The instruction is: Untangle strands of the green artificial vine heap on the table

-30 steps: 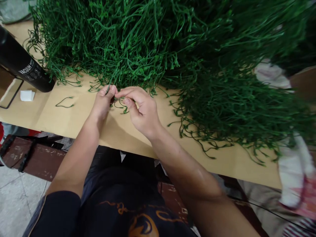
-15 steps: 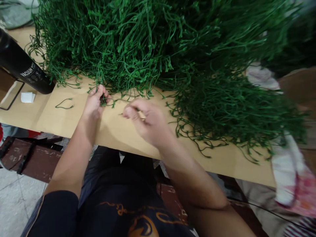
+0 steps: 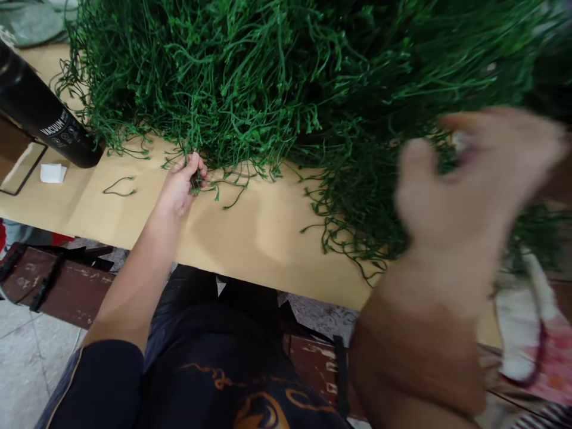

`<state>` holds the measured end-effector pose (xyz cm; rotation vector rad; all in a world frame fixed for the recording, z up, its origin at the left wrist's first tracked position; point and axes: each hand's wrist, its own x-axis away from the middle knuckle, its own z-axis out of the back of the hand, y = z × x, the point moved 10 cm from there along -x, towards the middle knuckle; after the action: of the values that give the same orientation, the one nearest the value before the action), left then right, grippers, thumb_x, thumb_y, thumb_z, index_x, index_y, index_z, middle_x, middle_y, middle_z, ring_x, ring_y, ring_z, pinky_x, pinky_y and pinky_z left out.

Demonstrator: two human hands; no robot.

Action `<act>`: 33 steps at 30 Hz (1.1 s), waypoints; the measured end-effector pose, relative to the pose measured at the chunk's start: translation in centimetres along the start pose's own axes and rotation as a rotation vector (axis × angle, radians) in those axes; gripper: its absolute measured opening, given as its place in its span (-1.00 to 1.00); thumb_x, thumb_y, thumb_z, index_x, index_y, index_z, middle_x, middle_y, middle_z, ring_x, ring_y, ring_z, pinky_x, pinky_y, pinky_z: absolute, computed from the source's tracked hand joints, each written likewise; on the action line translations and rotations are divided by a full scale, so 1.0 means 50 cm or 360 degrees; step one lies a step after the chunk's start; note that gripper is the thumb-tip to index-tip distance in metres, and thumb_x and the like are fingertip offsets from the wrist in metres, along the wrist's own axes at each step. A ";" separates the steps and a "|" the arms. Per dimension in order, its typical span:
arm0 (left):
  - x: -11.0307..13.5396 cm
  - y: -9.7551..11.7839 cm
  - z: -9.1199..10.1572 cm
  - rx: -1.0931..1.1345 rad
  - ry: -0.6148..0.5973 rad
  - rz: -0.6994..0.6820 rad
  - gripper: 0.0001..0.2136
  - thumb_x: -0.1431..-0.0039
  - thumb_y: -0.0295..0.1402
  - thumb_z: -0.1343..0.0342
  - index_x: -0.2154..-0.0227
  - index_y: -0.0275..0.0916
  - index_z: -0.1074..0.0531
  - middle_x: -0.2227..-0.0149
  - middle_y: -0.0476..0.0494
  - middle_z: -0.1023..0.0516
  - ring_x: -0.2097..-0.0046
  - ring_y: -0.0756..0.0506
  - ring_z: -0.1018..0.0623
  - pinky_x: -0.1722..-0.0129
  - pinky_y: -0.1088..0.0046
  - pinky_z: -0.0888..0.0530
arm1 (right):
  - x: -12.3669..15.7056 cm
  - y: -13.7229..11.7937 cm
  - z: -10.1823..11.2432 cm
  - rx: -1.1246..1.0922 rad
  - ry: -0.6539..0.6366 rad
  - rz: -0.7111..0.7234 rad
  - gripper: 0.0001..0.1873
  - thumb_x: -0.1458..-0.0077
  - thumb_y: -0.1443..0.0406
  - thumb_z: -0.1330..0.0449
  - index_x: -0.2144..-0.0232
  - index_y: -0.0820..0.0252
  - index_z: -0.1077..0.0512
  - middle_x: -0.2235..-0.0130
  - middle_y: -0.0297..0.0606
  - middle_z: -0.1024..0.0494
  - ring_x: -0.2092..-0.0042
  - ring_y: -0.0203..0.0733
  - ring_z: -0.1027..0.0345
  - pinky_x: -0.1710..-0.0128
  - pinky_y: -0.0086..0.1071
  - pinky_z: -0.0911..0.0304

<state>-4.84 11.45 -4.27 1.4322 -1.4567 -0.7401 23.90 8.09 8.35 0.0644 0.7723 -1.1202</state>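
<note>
A big heap of green plastic stems (image 3: 286, 83) covers the back of a tan tabletop (image 3: 250, 238). My left hand (image 3: 181, 183) rests at the heap's near edge with its fingers closed on a few green stems (image 3: 210, 182) that trail onto the table. My right hand (image 3: 469, 185) is raised over the right side of the heap. It is smeared by motion, so its fingers cannot be read. A single loose stem (image 3: 117, 186) lies on the table to the left of my left hand.
A black cylinder marked VACUUM (image 3: 42, 116) lies at the far left, with a small white block (image 3: 52, 173) beside it. White and pink cloth (image 3: 531, 333) hangs at the right edge. Dark wooden benches (image 3: 58, 283) stand below the table's near edge.
My right hand has left my left hand, swung far to the right and risen over the heap. My left hand has stayed at the heap's edge, gripping stems.
</note>
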 end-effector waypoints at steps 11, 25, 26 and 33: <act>0.001 0.002 0.001 -0.0052 -0.0054 -0.0086 -0.76 -0.14 -0.23 -0.10 0.53 -0.27 -0.31 0.54 0.02 -0.44 0.38 0.06 -0.53 0.28 0.54 -0.45 | 0.001 -0.262 -0.281 -0.0616 -0.0555 -0.0003 -0.84 -0.14 0.27 -0.08 0.37 0.24 -0.40 0.32 -0.20 -0.45 0.27 -0.21 -0.31 0.22 -0.30 -0.26; -0.002 -0.004 -0.004 -0.0020 -0.0088 -0.0126 -0.81 -0.13 -0.34 -0.11 0.54 -0.26 -0.30 0.58 0.09 -0.34 0.48 0.13 -0.42 0.38 0.62 -0.40 | -0.016 -0.267 -0.243 -0.0808 -0.0242 0.0165 -0.70 -0.21 0.32 0.05 0.11 0.13 -0.42 0.08 -0.19 -0.41 0.06 -0.21 -0.35 0.04 -0.28 -0.33; -0.002 -0.004 -0.003 -0.0015 -0.0085 -0.0116 -0.81 -0.13 -0.34 -0.11 0.54 -0.26 -0.30 0.58 0.09 -0.34 0.49 0.13 -0.41 0.39 0.63 -0.39 | -0.014 -0.271 -0.248 -0.0814 -0.0287 0.0201 -0.68 -0.20 0.36 0.06 0.12 0.13 -0.43 0.08 -0.20 -0.42 0.05 -0.21 -0.35 0.03 -0.28 -0.32; 0.003 -0.002 -0.002 -0.0065 -0.0029 -0.0021 -0.75 -0.13 -0.24 -0.11 0.57 -0.26 -0.31 0.56 0.04 -0.41 0.46 0.09 -0.47 0.35 0.56 -0.41 | -0.001 -0.229 -0.256 -0.0749 -0.0390 -0.0014 -0.80 -0.14 0.21 -0.09 0.23 0.16 -0.43 0.22 -0.21 -0.43 0.19 -0.21 -0.34 0.16 -0.29 -0.33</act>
<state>-4.70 11.33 -4.28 1.4089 -1.4392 -0.7884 7.72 8.18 2.58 -0.4643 0.7962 -0.9096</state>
